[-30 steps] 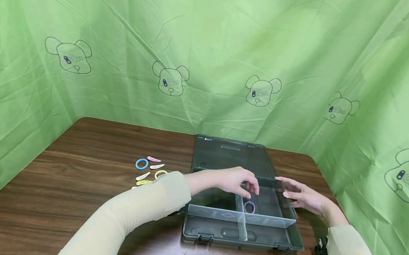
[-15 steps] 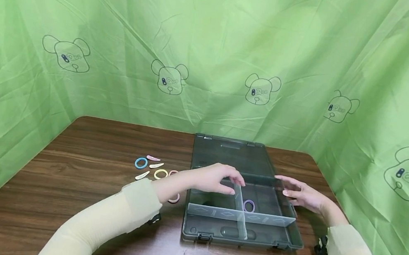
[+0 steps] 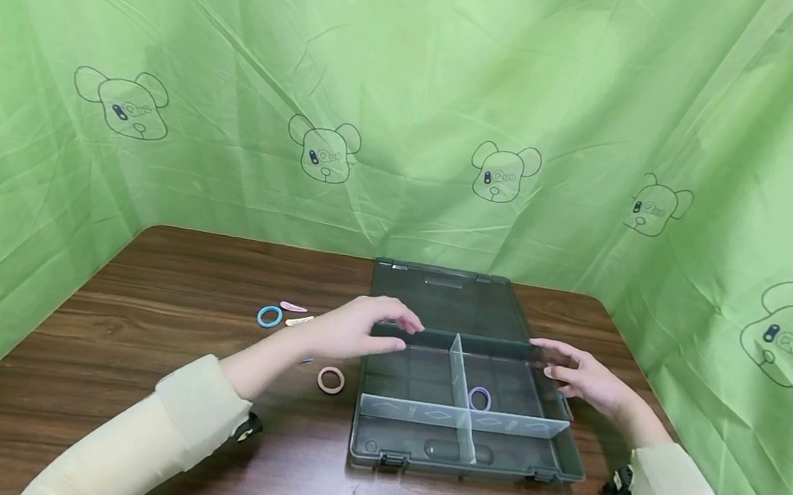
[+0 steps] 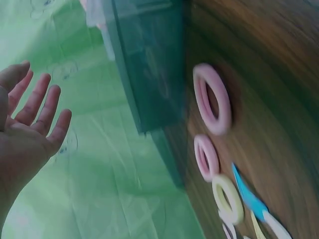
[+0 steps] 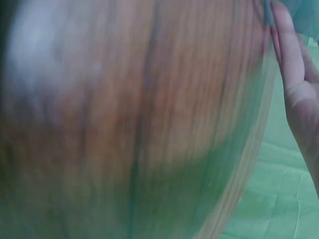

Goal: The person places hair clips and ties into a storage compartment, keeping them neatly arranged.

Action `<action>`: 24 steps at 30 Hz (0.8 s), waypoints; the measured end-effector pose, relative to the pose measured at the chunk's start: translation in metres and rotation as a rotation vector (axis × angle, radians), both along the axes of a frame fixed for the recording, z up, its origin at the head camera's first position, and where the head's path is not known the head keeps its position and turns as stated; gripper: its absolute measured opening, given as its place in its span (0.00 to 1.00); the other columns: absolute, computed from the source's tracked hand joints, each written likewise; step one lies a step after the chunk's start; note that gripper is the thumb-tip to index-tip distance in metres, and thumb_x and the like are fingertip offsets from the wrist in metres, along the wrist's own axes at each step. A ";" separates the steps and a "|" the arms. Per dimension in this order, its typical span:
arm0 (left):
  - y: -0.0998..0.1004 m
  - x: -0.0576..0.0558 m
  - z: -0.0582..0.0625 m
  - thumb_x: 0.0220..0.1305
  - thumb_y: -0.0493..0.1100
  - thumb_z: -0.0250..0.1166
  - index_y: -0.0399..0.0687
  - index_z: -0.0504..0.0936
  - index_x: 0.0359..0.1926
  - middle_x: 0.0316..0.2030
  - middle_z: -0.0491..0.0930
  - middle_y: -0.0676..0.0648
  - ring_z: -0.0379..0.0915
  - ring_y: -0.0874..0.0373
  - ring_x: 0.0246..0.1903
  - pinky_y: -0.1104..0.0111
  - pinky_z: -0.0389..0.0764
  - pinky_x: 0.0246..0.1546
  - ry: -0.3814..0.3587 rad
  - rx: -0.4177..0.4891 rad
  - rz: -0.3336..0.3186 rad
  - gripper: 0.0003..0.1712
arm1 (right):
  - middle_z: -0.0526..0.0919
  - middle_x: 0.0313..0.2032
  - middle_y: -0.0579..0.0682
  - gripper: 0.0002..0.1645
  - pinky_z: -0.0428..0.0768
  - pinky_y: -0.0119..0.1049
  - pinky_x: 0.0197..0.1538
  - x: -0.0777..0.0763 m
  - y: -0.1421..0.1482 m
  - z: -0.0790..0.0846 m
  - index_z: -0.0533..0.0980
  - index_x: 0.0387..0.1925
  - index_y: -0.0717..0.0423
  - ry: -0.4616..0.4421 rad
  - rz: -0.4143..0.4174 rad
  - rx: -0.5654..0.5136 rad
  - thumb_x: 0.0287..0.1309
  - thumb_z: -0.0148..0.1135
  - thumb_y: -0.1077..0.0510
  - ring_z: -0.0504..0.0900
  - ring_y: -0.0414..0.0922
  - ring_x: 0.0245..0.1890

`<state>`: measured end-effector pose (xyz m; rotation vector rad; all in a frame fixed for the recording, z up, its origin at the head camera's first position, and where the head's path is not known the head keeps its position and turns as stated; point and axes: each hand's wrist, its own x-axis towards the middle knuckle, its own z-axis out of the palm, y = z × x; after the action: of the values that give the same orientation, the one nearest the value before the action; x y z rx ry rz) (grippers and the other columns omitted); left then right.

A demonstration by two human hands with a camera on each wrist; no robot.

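Note:
My left hand [image 3: 362,329], fingers loosely spread and holding nothing, hovers over the left edge of a grey see-through divider box [image 3: 403,464]. The box's lid [image 3: 452,306] lies folded back. A purple hair tie [image 3: 480,399] rests in the back right compartment beside the divider [image 3: 459,373]. At the box's right side, my right hand [image 3: 589,381] touches the wall with fairly straight fingers. Left of the box lies a peach-pink hair tie [image 3: 331,380]. The left wrist view shows a smaller pink hair tie [image 4: 206,157], a yellow hair tie [image 4: 228,198] and a blue-and-white hair clip [image 4: 251,199].
Farther left on the wooden table [image 3: 164,320] are a blue hair tie [image 3: 269,316], a pink hair clip [image 3: 293,307] and a whitish hair clip [image 3: 299,321]. The left forearm hides part of this group. Green cloth [image 3: 410,120] hangs around the table.
My left hand has moved left, from above the back right compartment to the box's left edge, uncovering the back left compartment. The right hand stays at the box's side.

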<state>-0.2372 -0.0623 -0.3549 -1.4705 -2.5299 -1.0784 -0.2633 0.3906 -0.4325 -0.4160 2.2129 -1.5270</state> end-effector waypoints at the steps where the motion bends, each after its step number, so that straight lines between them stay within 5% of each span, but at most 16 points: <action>1: -0.006 0.000 0.001 0.63 0.43 0.62 0.53 0.76 0.54 0.47 0.79 0.55 0.71 0.66 0.50 0.69 0.71 0.53 -0.002 0.013 0.019 0.17 | 0.65 0.62 0.67 0.34 0.82 0.46 0.41 0.000 -0.001 0.001 0.56 0.69 0.57 0.005 -0.004 -0.005 0.64 0.54 0.60 0.77 0.40 0.50; 10: -0.056 -0.002 0.000 0.61 0.41 0.63 0.51 0.78 0.52 0.47 0.80 0.53 0.74 0.58 0.49 0.55 0.73 0.52 -0.032 0.089 0.186 0.16 | 0.67 0.60 0.67 0.33 0.82 0.46 0.40 0.000 -0.009 0.001 0.58 0.68 0.57 0.005 -0.033 -0.005 0.64 0.55 0.60 0.78 0.40 0.50; 24: -0.118 -0.007 -0.021 0.60 0.35 0.63 0.50 0.78 0.52 0.46 0.80 0.53 0.75 0.56 0.48 0.58 0.75 0.51 0.007 0.147 0.374 0.18 | 0.61 0.66 0.65 0.35 0.79 0.40 0.46 0.010 -0.012 -0.001 0.56 0.70 0.50 0.059 -0.055 0.057 0.65 0.54 0.53 0.74 0.36 0.55</action>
<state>-0.2439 -0.1804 -0.3762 -0.9150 -2.5150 -1.1566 -0.2536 0.3788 -0.4336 -0.3906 2.3244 -1.4937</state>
